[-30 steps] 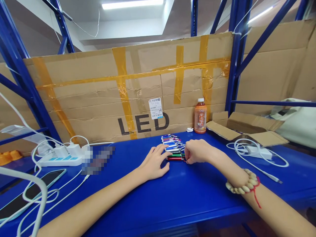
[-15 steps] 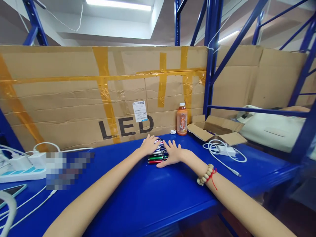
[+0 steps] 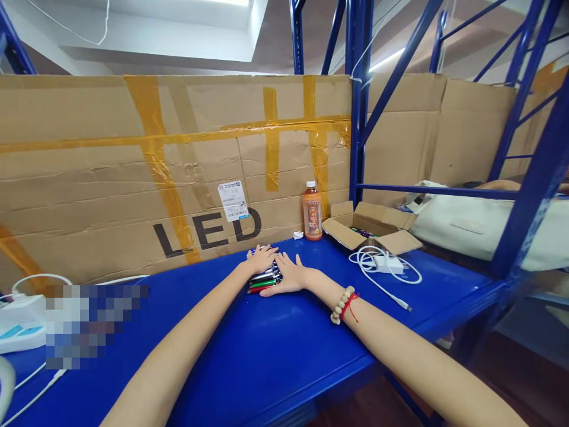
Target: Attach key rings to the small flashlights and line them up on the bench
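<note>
A row of small coloured pen-like sticks point(image 3: 262, 279) lies on the blue shelf top point(image 3: 275, 350). My left hand point(image 3: 260, 258) rests flat on the row's far end, fingers stretched out. My right hand point(image 3: 291, 275) lies flat against the row's right side, fingers spread and touching the sticks. A bead bracelet with a red thread point(image 3: 343, 304) is on my right wrist. Most of the row is hidden under both hands.
An orange drink bottle point(image 3: 312, 211) stands at the taped cardboard wall marked LED point(image 3: 133, 172). An open cardboard box point(image 3: 371, 228) and a white charger with coiled cable point(image 3: 384, 263) lie to the right. A power strip point(image 3: 18, 317) sits far left. Blue rack posts point(image 3: 358, 136) rise behind.
My view has swung to the right. Both hands went from curled at the near end of the row to lying flat on and beside it.
</note>
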`<state>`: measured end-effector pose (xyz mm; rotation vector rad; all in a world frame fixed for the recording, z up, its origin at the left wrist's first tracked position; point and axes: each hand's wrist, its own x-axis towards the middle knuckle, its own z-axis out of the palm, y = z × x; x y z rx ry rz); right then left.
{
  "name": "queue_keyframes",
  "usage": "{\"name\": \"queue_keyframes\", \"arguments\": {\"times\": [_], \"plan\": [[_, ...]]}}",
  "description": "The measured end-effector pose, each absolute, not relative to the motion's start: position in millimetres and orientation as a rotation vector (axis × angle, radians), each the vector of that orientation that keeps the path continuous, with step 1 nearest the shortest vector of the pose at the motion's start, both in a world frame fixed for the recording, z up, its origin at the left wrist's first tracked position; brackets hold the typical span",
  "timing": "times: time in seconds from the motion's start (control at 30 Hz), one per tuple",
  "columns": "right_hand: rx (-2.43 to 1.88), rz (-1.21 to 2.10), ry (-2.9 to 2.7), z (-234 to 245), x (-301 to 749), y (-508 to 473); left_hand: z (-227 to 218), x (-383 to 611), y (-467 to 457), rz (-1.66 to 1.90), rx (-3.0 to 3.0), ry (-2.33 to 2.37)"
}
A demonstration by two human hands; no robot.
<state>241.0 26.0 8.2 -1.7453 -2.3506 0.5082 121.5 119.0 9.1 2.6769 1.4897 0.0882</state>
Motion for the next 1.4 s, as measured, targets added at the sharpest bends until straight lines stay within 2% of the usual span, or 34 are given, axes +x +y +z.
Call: {"name": "queue_keyframes", "arguments": {"times": [0.57, 1.03, 1.4], "plan": [[-1.569, 0.419, -2.425, 0, 194, 25, 10, 62, 108, 0.025, 2.765, 1.394], [-1.345, 0.374, -2.507, -2, 109, 32, 5, -35, 107, 0.134, 2.677, 1.525], [-1.285, 0.415, -2.472, -10, 101, 40, 22, -44, 124, 0.283, 2.73, 1.469]]}}
